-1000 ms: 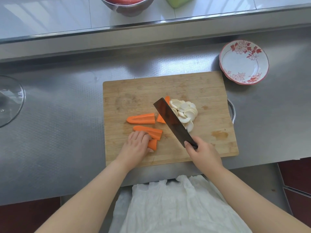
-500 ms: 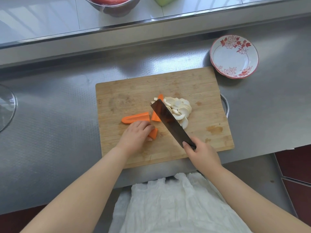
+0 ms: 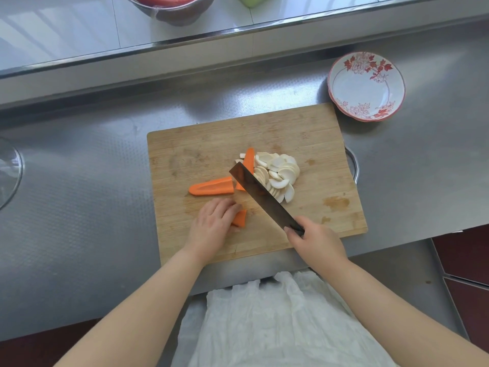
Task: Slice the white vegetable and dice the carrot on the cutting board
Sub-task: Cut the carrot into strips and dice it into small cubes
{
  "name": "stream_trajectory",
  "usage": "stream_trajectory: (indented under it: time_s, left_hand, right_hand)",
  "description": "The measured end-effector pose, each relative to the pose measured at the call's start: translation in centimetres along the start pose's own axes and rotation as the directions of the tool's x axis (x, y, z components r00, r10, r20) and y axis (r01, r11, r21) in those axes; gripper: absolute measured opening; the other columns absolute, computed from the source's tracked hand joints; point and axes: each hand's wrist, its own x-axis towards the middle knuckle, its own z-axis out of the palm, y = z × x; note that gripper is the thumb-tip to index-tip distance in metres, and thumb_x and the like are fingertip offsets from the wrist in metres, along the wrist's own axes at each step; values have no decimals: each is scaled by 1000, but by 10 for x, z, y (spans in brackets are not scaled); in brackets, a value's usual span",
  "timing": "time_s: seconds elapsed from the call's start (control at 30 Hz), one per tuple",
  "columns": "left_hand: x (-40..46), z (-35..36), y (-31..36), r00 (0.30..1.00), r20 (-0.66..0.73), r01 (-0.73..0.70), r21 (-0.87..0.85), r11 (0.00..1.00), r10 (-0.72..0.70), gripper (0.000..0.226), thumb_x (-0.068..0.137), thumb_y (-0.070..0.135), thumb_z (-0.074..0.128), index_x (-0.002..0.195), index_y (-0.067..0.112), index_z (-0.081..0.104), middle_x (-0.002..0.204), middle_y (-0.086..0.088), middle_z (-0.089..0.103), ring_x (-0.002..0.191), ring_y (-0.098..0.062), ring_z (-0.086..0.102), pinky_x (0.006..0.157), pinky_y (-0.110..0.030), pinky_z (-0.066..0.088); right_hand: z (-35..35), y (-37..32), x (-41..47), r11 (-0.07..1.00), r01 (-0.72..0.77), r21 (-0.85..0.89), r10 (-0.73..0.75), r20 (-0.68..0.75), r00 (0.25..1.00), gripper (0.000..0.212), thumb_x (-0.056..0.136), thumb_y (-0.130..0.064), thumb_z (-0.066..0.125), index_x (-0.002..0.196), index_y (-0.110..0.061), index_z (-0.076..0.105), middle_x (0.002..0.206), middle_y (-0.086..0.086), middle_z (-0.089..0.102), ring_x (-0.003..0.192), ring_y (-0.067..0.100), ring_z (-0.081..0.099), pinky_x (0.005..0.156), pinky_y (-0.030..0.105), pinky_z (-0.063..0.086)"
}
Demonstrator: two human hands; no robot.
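Note:
A wooden cutting board (image 3: pixel 211 144) lies on the steel counter. A pile of white vegetable slices (image 3: pixel 280 176) sits at its middle right. One carrot piece (image 3: pixel 211 188) lies flat left of the pile, and another carrot piece (image 3: pixel 248 161) pokes out behind the blade. My left hand (image 3: pixel 211 223) curls over a third carrot piece (image 3: pixel 240 218) near the board's front. My right hand (image 3: pixel 315 241) grips the handle of a dark cleaver (image 3: pixel 259 194), whose blade angles up-left between the carrot pieces and the white slices.
A red-flowered white bowl (image 3: pixel 366 86) stands on the counter just past the board's far right corner. A metal bowl (image 3: pixel 172 9) with red contents sits on the raised ledge behind. A glass lid (image 3: pixel 8 170) lies at the left edge.
My left hand has drawn the two front carrot pieces together under its fingers. The cleaver keeps its angle. The camera view has shifted slightly.

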Motion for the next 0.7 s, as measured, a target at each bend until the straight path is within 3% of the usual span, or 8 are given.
stream_trajectory:
  time_s: [0.1, 0.17, 0.23, 0.37, 0.7]
  left_hand:
    - [-11, 4, 12, 977, -214, 10, -47, 999, -20, 24, 85, 32, 64, 97, 11, 66, 105, -8, 64, 97, -25, 53, 82, -36, 44]
    - [-16, 12, 19, 953, -296, 40, -85, 996, -63, 20, 90, 29, 60, 88, 10, 67, 96, -8, 65, 88, -24, 54, 74, -35, 45]
    - [-17, 21, 23, 943, -312, 85, -119, 989, -118, 19, 93, 28, 57, 87, 12, 65, 93, -8, 64, 86, -26, 55, 70, -36, 46]
    - [-16, 33, 27, 921, -335, 147, -172, 974, -199, 9, 93, 26, 57, 93, 17, 57, 89, -8, 63, 82, -28, 55, 68, -38, 45]
    - [-17, 43, 24, 880, -379, 245, -152, 957, -286, 13, 90, 29, 56, 87, 18, 63, 91, -4, 60, 85, -27, 49, 74, -38, 40]
  right_hand:
    - [0, -2, 3, 995, 14, -98, -12, 20, 1000, 24, 97, -36, 48, 74, -38, 40, 52, -10, 43, 51, 6, 43, 45, 27, 31]
    - [-2, -4, 6, 985, 37, -170, -31, 37, 999, 17, 98, -36, 45, 81, -36, 49, 55, -11, 44, 57, 12, 46, 45, 26, 30]
    - [-4, -9, 9, 968, 73, -241, -64, 43, 997, 18, 99, -37, 42, 102, -33, 60, 64, -10, 54, 66, 16, 53, 48, 27, 34]
    - [-11, -20, 16, 924, 157, -349, -139, 77, 987, 30, 99, -39, 40, 126, -39, 55, 93, -5, 70, 86, 19, 64, 61, 30, 47]
    - [-17, -46, 30, 780, 348, -520, -282, 205, 937, 31, 101, -36, 33, 124, -36, 54, 89, -4, 69, 81, 24, 65, 62, 30, 50]
